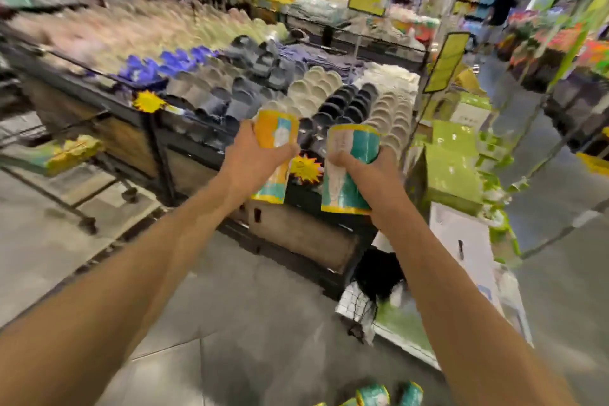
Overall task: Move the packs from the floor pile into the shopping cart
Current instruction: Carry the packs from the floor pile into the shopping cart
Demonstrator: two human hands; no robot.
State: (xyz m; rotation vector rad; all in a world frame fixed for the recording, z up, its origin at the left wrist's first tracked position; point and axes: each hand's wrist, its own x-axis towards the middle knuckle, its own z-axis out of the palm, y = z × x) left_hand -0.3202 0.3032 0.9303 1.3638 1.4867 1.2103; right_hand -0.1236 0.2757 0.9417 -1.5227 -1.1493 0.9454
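A long display stand (158, 128) carries rows of slippers (333, 102) in blue, grey, cream and black. Green boxes (453, 171) are stacked beside it on the grey tiled floor (263, 323).

Two yellow-and-teal packs upright in mid-air, left pack (276, 155), right pack (351, 171); more packs (389, 395) on the floor (263, 323); cart (66, 158) far left.
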